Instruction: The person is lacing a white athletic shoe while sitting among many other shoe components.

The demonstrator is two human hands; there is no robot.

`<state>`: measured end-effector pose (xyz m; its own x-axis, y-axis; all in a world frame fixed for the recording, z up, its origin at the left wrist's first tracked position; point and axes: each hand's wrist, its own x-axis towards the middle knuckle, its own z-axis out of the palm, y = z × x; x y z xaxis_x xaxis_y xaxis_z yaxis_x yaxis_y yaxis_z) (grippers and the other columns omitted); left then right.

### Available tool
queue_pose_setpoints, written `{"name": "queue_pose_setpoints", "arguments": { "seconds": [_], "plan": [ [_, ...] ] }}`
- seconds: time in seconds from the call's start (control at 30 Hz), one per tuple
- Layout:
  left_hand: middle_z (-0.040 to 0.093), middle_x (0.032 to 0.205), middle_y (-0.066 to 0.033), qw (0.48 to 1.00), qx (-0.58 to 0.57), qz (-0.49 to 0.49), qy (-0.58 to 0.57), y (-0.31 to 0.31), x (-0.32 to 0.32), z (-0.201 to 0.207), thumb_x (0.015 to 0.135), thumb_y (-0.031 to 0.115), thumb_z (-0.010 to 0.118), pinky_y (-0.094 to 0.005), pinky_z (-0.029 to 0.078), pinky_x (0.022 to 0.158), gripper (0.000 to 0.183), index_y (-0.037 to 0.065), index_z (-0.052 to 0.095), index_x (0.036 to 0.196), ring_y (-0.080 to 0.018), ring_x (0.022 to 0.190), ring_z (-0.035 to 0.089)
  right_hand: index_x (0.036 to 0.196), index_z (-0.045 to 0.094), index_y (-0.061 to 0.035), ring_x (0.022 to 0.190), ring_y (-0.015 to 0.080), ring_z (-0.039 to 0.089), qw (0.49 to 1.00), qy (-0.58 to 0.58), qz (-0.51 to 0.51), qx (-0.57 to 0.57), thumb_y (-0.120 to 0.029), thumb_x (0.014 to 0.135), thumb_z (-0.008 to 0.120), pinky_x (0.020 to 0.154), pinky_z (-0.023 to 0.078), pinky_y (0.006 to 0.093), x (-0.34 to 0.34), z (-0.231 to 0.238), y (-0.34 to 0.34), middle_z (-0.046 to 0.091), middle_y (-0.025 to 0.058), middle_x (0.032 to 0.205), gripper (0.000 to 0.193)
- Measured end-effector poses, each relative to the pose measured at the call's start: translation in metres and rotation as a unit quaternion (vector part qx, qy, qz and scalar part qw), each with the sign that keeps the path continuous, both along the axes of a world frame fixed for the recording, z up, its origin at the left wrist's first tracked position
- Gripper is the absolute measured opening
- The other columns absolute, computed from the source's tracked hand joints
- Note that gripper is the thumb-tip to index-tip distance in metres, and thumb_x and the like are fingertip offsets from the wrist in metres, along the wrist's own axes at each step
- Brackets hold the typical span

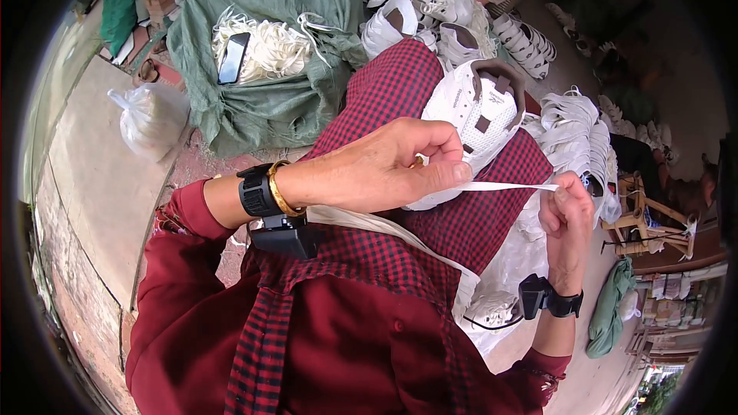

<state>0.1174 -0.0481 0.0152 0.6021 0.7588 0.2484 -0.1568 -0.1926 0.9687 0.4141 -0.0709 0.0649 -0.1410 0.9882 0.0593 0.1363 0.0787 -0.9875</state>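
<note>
Across my lap, on a red and black checked apron (369,250), rests a white sneaker (473,119) with brown lining. Between my hands a flat white shoelace (511,186) is stretched nearly level, just below the shoe. My left hand (384,165) pinches one part of it between thumb and forefinger, in front of the shoe's lower part and hiding some of it. Farther right, my right hand (567,204) is closed on the other part of the lace. Whether the lace runs through the shoe's eyelets cannot be made out.
A green sack (261,0) at the back left bears a heap of white laces (273,54) and a phone (234,58). A tied plastic bag (151,119) stands left of it. Piles of white sneakers (573,134) lie at the back and right, near a small wooden stool (653,223).
</note>
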Motion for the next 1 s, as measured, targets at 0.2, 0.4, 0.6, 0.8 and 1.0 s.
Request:
{"name": "queue_pose_setpoints", "arguments": {
  "seconds": [0.2, 0.4, 0.6, 0.8, 1.0],
  "plan": [
    [0.056, 0.076, 0.0050, 0.966, 0.108, 0.042, 0.231, 0.011, -0.035, 0.023, 0.106, 0.026, 0.062, -0.0254, 0.033, 0.054, 0.025, 0.003, 0.070, 0.102, -0.0028, 0.065, 0.041, 0.085, 0.059, -0.0080, 0.052, 0.0004, 0.029, 0.974, 0.001, -0.214, 0.074, -0.019, 0.099, 0.061, 0.049, 0.018, 0.0212, 0.111, -0.049, 0.044, 0.039, -0.0092, 0.064, 0.018],
    [0.038, 0.065, 0.0066, 0.994, -0.028, -0.035, -0.098, 0.023, -0.099, 0.068, 0.112, 0.033, 0.048, -0.0208, 0.025, 0.046, 0.039, 0.002, 0.061, 0.093, -0.0035, 0.055, 0.032, 0.076, 0.063, -0.0007, 0.058, 0.0135, 0.051, 0.858, -0.209, -0.443, 0.157, -0.028, 0.095, 0.064, 0.054, 0.037, 0.0354, 0.266, -0.143, 0.075, 0.055, 0.0011, 0.065, 0.034],
    [0.047, 0.069, 0.0034, 0.908, 0.044, -0.087, -0.407, 0.059, -0.134, 0.128, 0.112, 0.026, 0.043, -0.0241, 0.041, 0.047, 0.032, 0.001, 0.062, 0.110, -0.0096, 0.052, 0.044, 0.085, 0.070, 0.0080, 0.074, 0.0458, 0.067, 0.656, -0.437, -0.612, 0.072, -0.042, 0.092, 0.059, 0.072, 0.051, 0.0537, 0.367, -0.250, 0.059, 0.071, 0.0289, 0.082, 0.051],
    [0.035, 0.061, 0.0071, 0.878, 0.125, -0.079, -0.454, 0.074, -0.137, 0.173, 0.112, 0.028, 0.046, -0.0224, 0.030, 0.042, 0.028, 0.006, 0.060, 0.102, -0.0072, 0.049, 0.033, 0.075, 0.074, -0.0008, 0.073, 0.0322, 0.076, 0.476, -0.605, -0.633, -0.085, -0.044, 0.098, 0.054, 0.065, 0.062, 0.0436, 0.415, -0.300, 0.040, 0.076, 0.0185, 0.082, 0.053],
    [0.062, 0.063, -0.0002, 0.958, 0.280, 0.011, -0.063, 0.028, 0.012, 0.108, 0.089, 0.021, 0.070, -0.0317, 0.041, 0.054, 0.030, -0.003, 0.071, 0.072, -0.0106, 0.059, 0.055, 0.111, 0.072, 0.0087, 0.101, 0.0318, 0.075, 0.764, -0.446, -0.446, 0.139, -0.031, 0.092, 0.063, 0.093, 0.058, 0.0419, 0.364, -0.257, 0.078, 0.074, 0.0291, 0.105, 0.044]
  ]
}}
